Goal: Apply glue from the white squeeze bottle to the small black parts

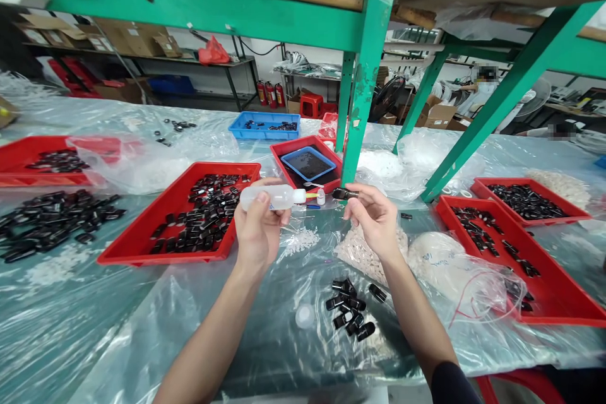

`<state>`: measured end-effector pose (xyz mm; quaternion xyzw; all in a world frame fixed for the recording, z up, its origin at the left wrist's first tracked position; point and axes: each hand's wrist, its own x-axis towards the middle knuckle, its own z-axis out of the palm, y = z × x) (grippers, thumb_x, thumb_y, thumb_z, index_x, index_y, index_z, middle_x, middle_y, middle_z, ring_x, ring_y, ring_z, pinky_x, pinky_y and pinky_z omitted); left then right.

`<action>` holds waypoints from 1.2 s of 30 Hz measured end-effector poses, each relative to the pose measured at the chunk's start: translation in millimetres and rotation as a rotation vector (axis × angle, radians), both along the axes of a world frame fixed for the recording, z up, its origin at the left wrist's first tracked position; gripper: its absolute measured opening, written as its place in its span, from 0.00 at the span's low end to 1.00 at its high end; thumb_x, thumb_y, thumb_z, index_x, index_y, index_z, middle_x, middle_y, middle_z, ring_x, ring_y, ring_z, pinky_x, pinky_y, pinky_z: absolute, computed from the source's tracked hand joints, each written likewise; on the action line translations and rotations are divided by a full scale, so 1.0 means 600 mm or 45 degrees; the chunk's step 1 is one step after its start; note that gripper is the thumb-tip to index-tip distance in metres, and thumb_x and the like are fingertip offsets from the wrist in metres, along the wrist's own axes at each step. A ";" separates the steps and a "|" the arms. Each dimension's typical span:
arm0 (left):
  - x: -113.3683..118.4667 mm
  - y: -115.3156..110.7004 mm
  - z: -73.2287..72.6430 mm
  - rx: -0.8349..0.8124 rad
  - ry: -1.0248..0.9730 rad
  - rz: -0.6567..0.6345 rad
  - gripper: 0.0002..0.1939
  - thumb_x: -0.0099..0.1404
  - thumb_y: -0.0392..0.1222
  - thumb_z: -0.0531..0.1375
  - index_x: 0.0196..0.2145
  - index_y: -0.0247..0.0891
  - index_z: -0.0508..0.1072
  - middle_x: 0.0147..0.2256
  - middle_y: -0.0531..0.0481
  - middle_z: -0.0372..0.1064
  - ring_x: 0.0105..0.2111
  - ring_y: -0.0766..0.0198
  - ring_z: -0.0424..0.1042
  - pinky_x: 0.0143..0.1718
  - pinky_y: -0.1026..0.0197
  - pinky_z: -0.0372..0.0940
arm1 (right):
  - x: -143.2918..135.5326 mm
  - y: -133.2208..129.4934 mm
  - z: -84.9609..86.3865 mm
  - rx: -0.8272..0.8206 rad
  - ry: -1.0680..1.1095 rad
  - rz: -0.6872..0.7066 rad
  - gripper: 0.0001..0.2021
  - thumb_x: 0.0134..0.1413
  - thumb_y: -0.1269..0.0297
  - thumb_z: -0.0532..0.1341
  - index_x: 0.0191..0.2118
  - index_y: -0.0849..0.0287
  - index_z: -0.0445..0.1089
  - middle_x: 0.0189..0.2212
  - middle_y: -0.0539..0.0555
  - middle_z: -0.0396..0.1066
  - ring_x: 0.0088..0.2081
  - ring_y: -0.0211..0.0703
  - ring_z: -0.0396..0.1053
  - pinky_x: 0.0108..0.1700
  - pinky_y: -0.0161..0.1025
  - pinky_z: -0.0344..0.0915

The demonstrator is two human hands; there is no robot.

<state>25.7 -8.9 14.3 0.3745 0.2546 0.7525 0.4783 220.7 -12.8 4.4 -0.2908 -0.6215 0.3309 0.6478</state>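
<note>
My left hand (259, 221) is wrapped round a translucent white squeeze bottle (279, 197) lying on its side, its cap end pointing right. My right hand (372, 214) pinches a small black glossy plastic part (344, 194) a short way right of the bottle's tip. The two are apart. Beneath the hands, small white pieces (303, 240) lie loose on the plastic-covered table. A pile of similar black parts (348, 309) sits nearer to me, with a round translucent cap (305, 315) left of it.
Red trays of black parts stand left (165, 259) and right (558, 303). Bags of pale pieces (362, 249) lie by my right forearm. A green metal post (362, 76) rises behind my right hand, below a green shelf beam (213, 22). A blue tray (265, 134) stands farther back.
</note>
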 end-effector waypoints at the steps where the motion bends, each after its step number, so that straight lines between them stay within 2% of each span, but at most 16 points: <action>1: 0.000 0.000 0.000 -0.015 -0.015 -0.013 0.23 0.51 0.58 0.75 0.37 0.38 0.79 0.23 0.52 0.68 0.19 0.70 0.61 0.17 0.66 0.57 | 0.001 0.000 0.001 0.004 0.011 0.006 0.10 0.65 0.57 0.66 0.49 0.53 0.77 0.24 0.47 0.71 0.23 0.37 0.66 0.29 0.38 0.65; 4: -0.004 0.001 0.002 -0.069 -0.040 -0.084 0.25 0.53 0.59 0.74 0.39 0.38 0.78 0.24 0.52 0.69 0.19 0.69 0.63 0.17 0.66 0.56 | 0.003 0.001 0.004 0.003 0.024 0.014 0.10 0.65 0.57 0.66 0.49 0.52 0.76 0.24 0.46 0.70 0.23 0.37 0.66 0.29 0.38 0.65; 7: -0.008 0.003 0.002 -0.086 -0.040 -0.121 0.26 0.51 0.59 0.75 0.39 0.38 0.78 0.29 0.48 0.74 0.23 0.67 0.69 0.20 0.66 0.60 | 0.005 0.001 0.006 -0.025 0.019 -0.002 0.12 0.64 0.55 0.67 0.49 0.52 0.76 0.23 0.45 0.67 0.23 0.38 0.66 0.29 0.39 0.65; 11: -0.010 0.006 -0.001 0.062 0.113 0.025 0.27 0.47 0.52 0.79 0.39 0.39 0.75 0.34 0.47 0.78 0.32 0.62 0.77 0.33 0.62 0.72 | 0.013 -0.003 0.011 -0.004 0.027 -0.019 0.12 0.63 0.54 0.67 0.49 0.52 0.76 0.23 0.45 0.66 0.23 0.38 0.67 0.29 0.39 0.65; 14: -0.013 -0.001 -0.013 0.100 0.325 0.118 0.29 0.47 0.49 0.79 0.43 0.39 0.74 0.37 0.47 0.79 0.36 0.59 0.80 0.41 0.59 0.73 | 0.026 -0.010 0.019 -0.006 0.008 -0.011 0.12 0.64 0.55 0.66 0.48 0.53 0.76 0.24 0.46 0.68 0.24 0.39 0.68 0.29 0.39 0.66; 17: -0.024 -0.021 -0.047 0.006 0.578 0.122 0.32 0.51 0.48 0.77 0.50 0.39 0.73 0.45 0.43 0.79 0.44 0.56 0.80 0.47 0.57 0.73 | 0.042 -0.016 0.027 0.014 -0.037 -0.003 0.10 0.64 0.57 0.66 0.48 0.54 0.76 0.27 0.47 0.70 0.27 0.39 0.69 0.31 0.39 0.67; 20: -0.048 -0.050 -0.108 -0.148 0.806 0.066 0.29 0.56 0.50 0.75 0.50 0.39 0.71 0.49 0.39 0.79 0.49 0.53 0.79 0.51 0.54 0.72 | 0.058 -0.018 0.035 0.086 -0.050 -0.055 0.09 0.64 0.60 0.66 0.47 0.54 0.77 0.30 0.49 0.71 0.29 0.39 0.70 0.31 0.39 0.65; 24: -0.086 -0.092 -0.197 -0.413 1.037 -0.014 0.26 0.56 0.53 0.74 0.45 0.41 0.68 0.49 0.38 0.79 0.49 0.50 0.79 0.50 0.51 0.72 | 0.071 -0.022 0.044 0.108 -0.016 -0.088 0.09 0.66 0.60 0.65 0.48 0.55 0.77 0.35 0.51 0.73 0.30 0.37 0.69 0.31 0.38 0.65; 27: -0.097 -0.114 -0.246 -0.549 1.128 0.009 0.26 0.56 0.53 0.74 0.43 0.42 0.66 0.49 0.38 0.79 0.46 0.50 0.80 0.49 0.49 0.73 | 0.075 -0.033 0.048 0.083 -0.047 -0.083 0.11 0.67 0.57 0.65 0.50 0.54 0.77 0.34 0.50 0.72 0.31 0.37 0.70 0.31 0.36 0.67; 29: -0.095 -0.124 -0.267 -0.589 1.142 0.034 0.27 0.57 0.53 0.73 0.44 0.42 0.64 0.51 0.37 0.79 0.45 0.52 0.80 0.50 0.49 0.73 | 0.077 -0.042 0.052 0.072 -0.083 -0.067 0.11 0.69 0.56 0.64 0.51 0.54 0.77 0.34 0.50 0.72 0.33 0.38 0.72 0.33 0.35 0.69; 32: -0.094 -0.133 -0.285 -0.631 1.150 0.042 0.27 0.59 0.52 0.72 0.48 0.42 0.63 0.54 0.36 0.76 0.48 0.54 0.79 0.55 0.49 0.71 | 0.081 -0.046 0.055 0.083 -0.126 -0.058 0.11 0.70 0.56 0.63 0.51 0.54 0.77 0.36 0.49 0.72 0.34 0.36 0.73 0.34 0.34 0.68; 34: -0.103 -0.139 -0.285 -0.587 1.191 0.095 0.31 0.59 0.52 0.72 0.53 0.41 0.64 0.58 0.35 0.73 0.54 0.53 0.77 0.59 0.47 0.68 | 0.084 -0.042 0.055 0.125 -0.134 -0.078 0.10 0.71 0.59 0.62 0.51 0.55 0.77 0.35 0.48 0.72 0.33 0.34 0.72 0.33 0.33 0.66; 36: -0.117 -0.146 -0.272 -0.452 1.252 0.306 0.32 0.60 0.52 0.71 0.57 0.40 0.65 0.59 0.35 0.71 0.58 0.51 0.74 0.61 0.46 0.66 | 0.086 -0.034 0.051 0.208 -0.117 -0.103 0.08 0.71 0.64 0.62 0.50 0.55 0.76 0.34 0.48 0.72 0.32 0.34 0.71 0.31 0.32 0.65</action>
